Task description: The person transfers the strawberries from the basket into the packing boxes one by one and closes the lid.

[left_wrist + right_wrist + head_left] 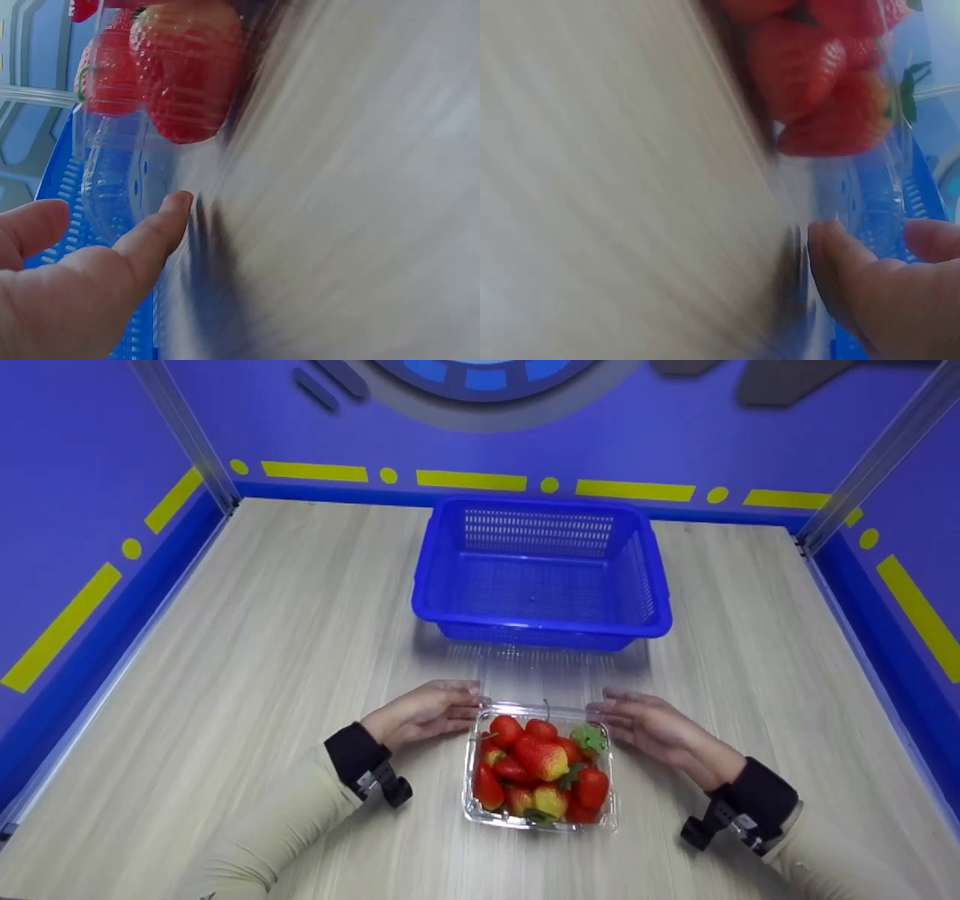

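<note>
A clear plastic punnet heaped with red strawberries sits on the table, in front of a blue basket. Clear plastic like a lid stretches beyond the fruit toward the basket in both wrist views. At the punnet's far left corner is my left hand, its fingers fairly straight. My right hand mirrors it at the far right corner, fingers extended. Both hands' fingertips are at or very near the plastic; whether they press on it I cannot tell. Neither hand has its fingers curled round anything.
The blue perforated basket stands behind the punnet, close to the back wall. Pale wood-grain table surrounds them. Blue panels with yellow marks wall in the back and both sides. Each wrist wears a black strap with a camera.
</note>
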Demonstrator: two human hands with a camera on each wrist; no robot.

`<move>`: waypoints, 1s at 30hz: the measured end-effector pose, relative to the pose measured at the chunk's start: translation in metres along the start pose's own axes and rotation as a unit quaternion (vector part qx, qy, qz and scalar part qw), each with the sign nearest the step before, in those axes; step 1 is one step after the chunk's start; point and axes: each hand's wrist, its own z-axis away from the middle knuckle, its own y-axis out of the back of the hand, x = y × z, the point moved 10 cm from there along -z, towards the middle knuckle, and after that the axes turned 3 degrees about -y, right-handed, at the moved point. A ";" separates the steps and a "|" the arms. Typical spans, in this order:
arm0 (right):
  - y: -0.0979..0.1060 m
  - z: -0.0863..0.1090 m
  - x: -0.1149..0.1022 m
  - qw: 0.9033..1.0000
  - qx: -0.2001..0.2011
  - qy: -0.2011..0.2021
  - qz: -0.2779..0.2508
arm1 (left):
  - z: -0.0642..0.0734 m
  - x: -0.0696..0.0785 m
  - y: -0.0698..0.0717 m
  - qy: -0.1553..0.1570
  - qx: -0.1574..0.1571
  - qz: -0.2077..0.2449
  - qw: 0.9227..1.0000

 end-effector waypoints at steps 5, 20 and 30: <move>-0.013 -0.002 0.003 0.998 -0.032 0.005 -0.051 | -0.002 -0.007 -0.002 0.003 0.004 0.005 1.000; -0.031 0.021 0.007 0.997 -0.055 0.025 -0.055 | 0.015 -0.011 -0.012 -0.013 -0.013 -0.015 1.000; -0.032 0.027 -0.005 0.998 -0.017 0.057 0.014 | 0.023 0.004 -0.011 -0.051 0.011 -0.035 0.998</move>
